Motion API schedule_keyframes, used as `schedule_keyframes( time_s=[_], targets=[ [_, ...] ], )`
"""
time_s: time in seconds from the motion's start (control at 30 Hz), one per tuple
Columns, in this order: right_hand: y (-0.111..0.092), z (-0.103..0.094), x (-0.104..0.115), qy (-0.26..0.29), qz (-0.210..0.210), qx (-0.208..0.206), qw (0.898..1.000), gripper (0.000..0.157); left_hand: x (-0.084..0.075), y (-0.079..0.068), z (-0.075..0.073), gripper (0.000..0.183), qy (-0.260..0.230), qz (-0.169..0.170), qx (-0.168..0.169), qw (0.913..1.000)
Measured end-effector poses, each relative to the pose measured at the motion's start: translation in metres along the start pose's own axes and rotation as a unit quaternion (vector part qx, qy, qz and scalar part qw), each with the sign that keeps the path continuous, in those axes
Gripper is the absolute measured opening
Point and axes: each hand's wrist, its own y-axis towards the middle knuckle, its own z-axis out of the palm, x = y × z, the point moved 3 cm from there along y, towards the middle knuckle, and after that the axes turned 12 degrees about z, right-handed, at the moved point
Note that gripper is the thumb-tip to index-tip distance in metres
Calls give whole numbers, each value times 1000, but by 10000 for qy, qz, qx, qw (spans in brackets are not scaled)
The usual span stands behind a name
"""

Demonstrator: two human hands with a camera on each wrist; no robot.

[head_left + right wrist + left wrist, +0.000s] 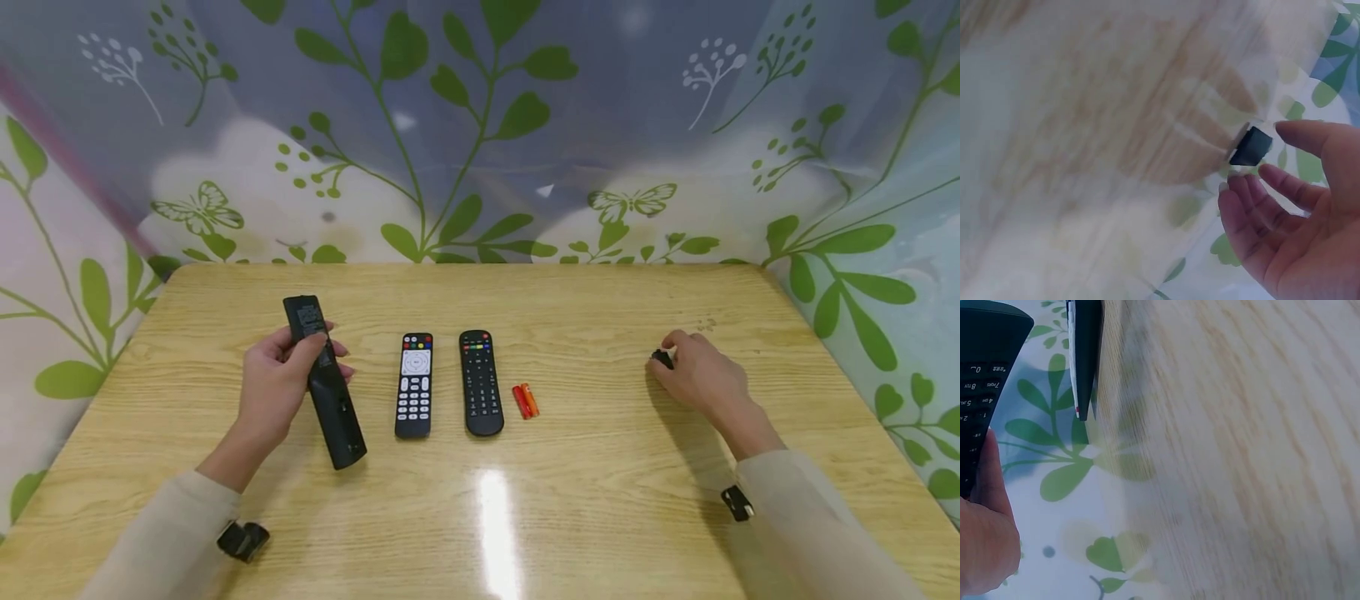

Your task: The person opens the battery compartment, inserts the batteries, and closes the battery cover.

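My left hand [273, 375] grips a black remote control [337, 417] with its labelled back turned up and the thumb across it. Its keypad side [982, 394] faces the left wrist camera. Far to the right, my right hand [701, 371] reaches down around a small black piece [1252, 147] at the tabletop. In the right wrist view, thumb and fingers stand apart on either side of this piece, with a gap showing beside it. The head view shows only part of the piece, by the thumb and forefinger.
Between the hands lie a black remote with white buttons [414, 404], another black remote [481, 383], and two orange-red batteries [526, 401] side by side. The wooden table [585, 500] ends at a leaf-patterned curtain [480, 167] behind and at the sides.
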Motion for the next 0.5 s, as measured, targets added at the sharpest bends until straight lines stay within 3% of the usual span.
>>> schedule_keyframes(
  time_s=[0.17, 0.3, 0.5],
  targets=[
    [-7, -5, 14, 264, -120, -173, 9994, 47, 0, 0, -1, 39, -15, 1, 16, 10000],
    [-15, -4, 41, 649, -451, 75, 9968, 43, 1, -2, -1, 39, -6, 8, 8, 10000],
    [-29, 17, 85, 929, -992, 437, 9898, 31, 1, -4, 0, 40, -43, 43, 26, 10000]
  ],
)
